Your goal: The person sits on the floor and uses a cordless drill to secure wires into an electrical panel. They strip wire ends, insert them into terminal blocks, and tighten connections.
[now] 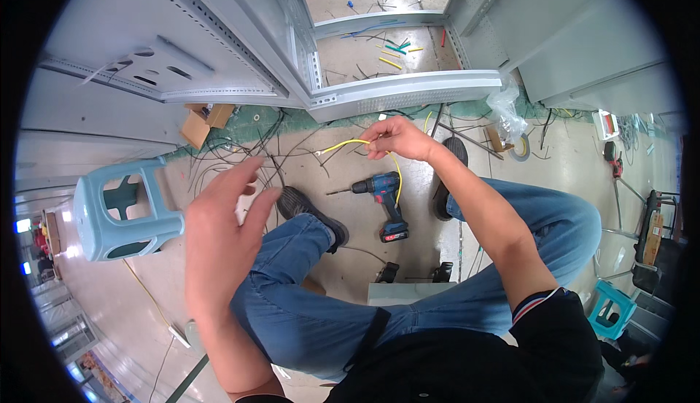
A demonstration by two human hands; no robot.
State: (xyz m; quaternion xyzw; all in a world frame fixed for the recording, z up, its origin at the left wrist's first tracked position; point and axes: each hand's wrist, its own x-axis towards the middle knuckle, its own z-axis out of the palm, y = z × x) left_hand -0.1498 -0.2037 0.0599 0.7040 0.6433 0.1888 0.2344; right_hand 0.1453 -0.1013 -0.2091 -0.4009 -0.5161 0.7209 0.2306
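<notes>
My right hand [395, 139] pinches a short yellow wire [345, 143] between thumb and fingers. A terminal lug sits on the wire's left end, and its other end hangs down over a blue cordless drill [384, 190]. My left hand [224, 222] is raised at the left with its fingers apart and nothing in it. It is nearest to my shoe and a tangle of black wires [262, 151] on the floor. The drill rests on the floor between my feet, its bit pointing left.
A grey metal cabinet frame [404, 87] stands ahead, with wire offcuts inside its base. Light blue plastic stool [90, 211] lies on its side at left. An open cardboard box [203, 124] sits by the cabinet. To the right are a plastic bag [507, 110] and a tape roll [520, 149].
</notes>
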